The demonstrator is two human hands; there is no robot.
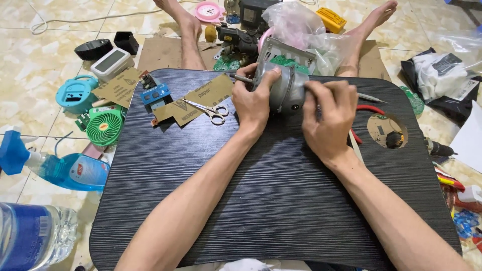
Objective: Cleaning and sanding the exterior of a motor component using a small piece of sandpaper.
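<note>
Head view, looking down on a dark ribbed table (261, 200) set on a tiled floor (30, 60). A grey metal motor (287, 90) lay near the far edge of the table, around its middle, with a thin shaft (242, 78) projecting toward the left. The left hand (255, 100) wrapped the motor's left end, its grip closed on the housing; the right hand (329, 118) pressed against the motor's right side, fingers curled, and what lay under those fingers was hidden. The underside of the motor and its right end were covered by the hands.

One pair of scissors (208, 110) lay on a brown paper sheet (198, 100) near the far left corner. A red-handled tool (369, 108) was largely concealed behind the right hand. One round hole (386, 130) pierced the table near the right edge; the small parts seen through it were hard to make out.

On the floor to the left stood one green mini fan (104, 127), one blue spray bottle (60, 169) and one clear water bottle (30, 233), the last cut off by the frame. Beyond the far edge, a clear plastic bag (301, 25) held contents too blurred to identify. Two bare feet (186, 20) were partly cropped at the top.
</note>
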